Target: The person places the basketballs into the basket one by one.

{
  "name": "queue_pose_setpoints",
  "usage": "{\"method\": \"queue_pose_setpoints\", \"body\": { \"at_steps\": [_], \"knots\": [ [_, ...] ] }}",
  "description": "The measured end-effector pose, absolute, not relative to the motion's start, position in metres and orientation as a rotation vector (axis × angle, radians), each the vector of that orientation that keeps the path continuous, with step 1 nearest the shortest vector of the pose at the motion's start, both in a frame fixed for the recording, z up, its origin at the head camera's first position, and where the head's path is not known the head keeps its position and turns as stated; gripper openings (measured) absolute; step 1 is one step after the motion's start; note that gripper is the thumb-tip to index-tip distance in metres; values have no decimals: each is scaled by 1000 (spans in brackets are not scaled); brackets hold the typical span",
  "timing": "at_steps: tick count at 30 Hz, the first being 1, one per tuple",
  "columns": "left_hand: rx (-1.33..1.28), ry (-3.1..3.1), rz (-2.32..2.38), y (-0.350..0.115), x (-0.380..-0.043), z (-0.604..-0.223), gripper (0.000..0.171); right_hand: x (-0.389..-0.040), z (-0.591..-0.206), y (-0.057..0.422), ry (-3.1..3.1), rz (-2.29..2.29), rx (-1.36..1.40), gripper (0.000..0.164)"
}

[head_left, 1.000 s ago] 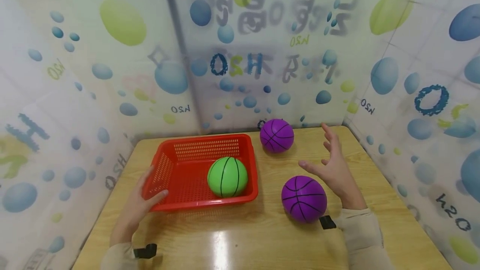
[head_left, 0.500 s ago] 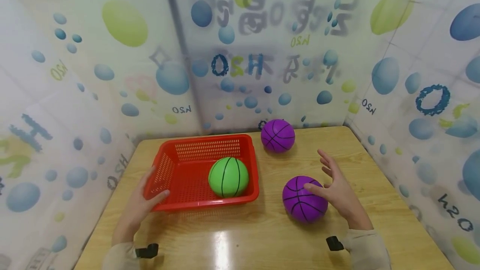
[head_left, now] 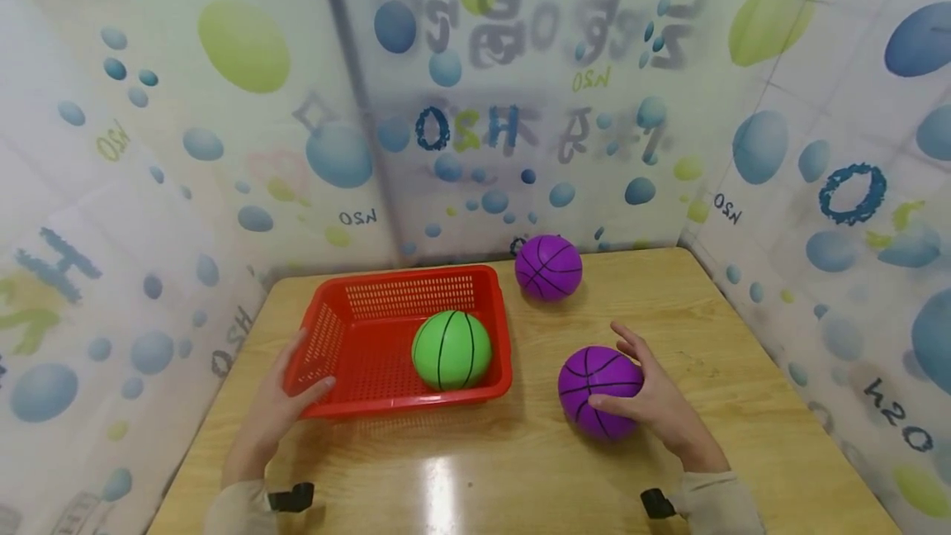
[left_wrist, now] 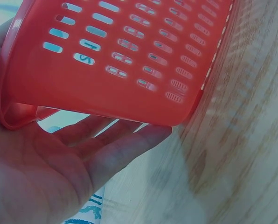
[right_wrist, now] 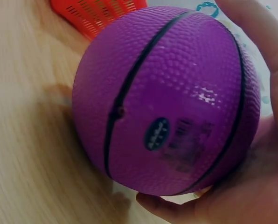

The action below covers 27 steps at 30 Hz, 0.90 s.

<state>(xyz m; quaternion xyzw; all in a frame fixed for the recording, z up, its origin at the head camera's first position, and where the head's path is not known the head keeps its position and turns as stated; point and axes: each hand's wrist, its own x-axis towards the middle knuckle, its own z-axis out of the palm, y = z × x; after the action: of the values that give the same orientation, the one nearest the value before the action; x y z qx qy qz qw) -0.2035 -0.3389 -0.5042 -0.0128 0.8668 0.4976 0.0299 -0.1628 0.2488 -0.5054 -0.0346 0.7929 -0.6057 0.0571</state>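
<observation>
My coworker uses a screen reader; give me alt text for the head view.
A person's right hand curves around the nearer purple ball on a wooden table; the left hand grips the left end of a red basket holding a green ball. Another purple ball sits farther back.

A basket sits on the left half of the bench, with one inner ball in its right-hand part. To the basket's right, apart from it, the near ball rests on the bench. Behind that and a little to the left lies the far ball, close to the back edge, before the rear wall. The left hand is at the basket's front left corner; the right hand is at the near ball's right side, its thumb in front.
</observation>
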Motion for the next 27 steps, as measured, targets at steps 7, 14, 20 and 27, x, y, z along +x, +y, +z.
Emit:
{"method": "queue_pose_setpoints", "body": {
  "at_steps": [7, 14, 20, 27],
  "knots": [
    [-51, 2667, 1546, -338, -202, -505, 109, -163, -510, 252, 2380, -1795, -156, 105],
    [-53, 2663, 1556, -338, -203, -503, 108, -167, -507, 256, 2334, -1744, -181, 101],
    [-53, 2664, 1554, -337, -204, -502, 108, -168, -503, 256, 2325, -1695, -189, 105],
    [-49, 2660, 1563, -337, -203, -504, 108, -168, -502, 260, 2312, -1686, -212, 102]
  ]
}}
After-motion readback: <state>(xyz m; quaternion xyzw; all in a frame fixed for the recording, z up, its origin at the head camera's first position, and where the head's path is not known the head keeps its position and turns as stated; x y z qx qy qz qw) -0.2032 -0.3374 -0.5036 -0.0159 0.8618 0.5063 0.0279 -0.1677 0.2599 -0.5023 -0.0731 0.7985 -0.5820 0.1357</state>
